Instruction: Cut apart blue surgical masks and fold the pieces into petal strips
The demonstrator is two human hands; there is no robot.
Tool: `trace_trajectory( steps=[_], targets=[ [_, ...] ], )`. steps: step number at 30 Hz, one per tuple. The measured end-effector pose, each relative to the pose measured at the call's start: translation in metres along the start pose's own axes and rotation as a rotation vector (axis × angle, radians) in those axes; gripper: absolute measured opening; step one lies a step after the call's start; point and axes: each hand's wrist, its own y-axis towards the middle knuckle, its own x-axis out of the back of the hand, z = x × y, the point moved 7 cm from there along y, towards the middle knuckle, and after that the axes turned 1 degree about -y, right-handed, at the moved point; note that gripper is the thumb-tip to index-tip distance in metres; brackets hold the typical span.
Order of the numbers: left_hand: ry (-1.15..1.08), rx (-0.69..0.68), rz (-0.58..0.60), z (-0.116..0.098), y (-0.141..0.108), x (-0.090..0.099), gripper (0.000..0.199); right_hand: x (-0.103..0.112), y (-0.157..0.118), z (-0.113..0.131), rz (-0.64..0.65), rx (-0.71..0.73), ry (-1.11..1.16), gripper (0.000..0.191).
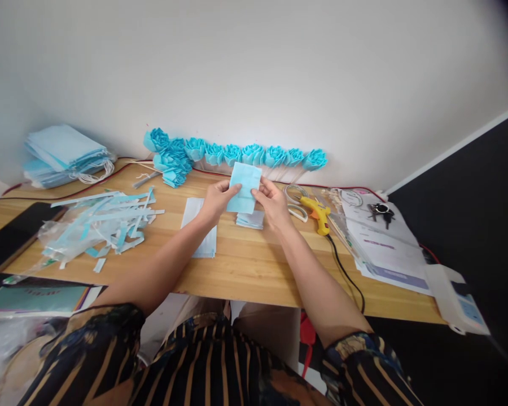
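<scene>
A light blue folded sheet [246, 183] is held up over the middle of the table between my two hands. My left hand [220, 198] pinches its left edge, thumb in front. On its right edge my right hand [271, 202] grips it, thumb in front and fingers partly hidden behind. Below the sheet lies a small stack of pale blue pieces [250, 220]. Flat pale blue mask sheets [204, 248] lie under and beside my left forearm. Behind my hands, several blue flowers [241, 153] on thin sticks stand in a row along the wall.
Mask pile [68, 152] at back left; cut strips with clear plastic [105, 217] and a black phone [17, 231] in front. At right are scissors [297, 211], a yellow glue gun [319, 214] with its black cable, papers [383, 239], keys [381, 212] and a white device [457, 299].
</scene>
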Motion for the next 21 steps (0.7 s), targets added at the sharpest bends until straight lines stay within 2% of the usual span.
trace_trajectory(
  steps=[8,21],
  targets=[
    [0.012,-0.018,-0.016,-0.001,0.001,0.0016,0.039,-0.002,0.0006,0.0002,0.015,-0.001,-0.008,0.053],
    [-0.007,-0.03,-0.003,-0.0029,0.0015,0.0005,0.045,0.0003,0.001,0.0001,0.012,-0.005,0.006,0.046]
  ],
)
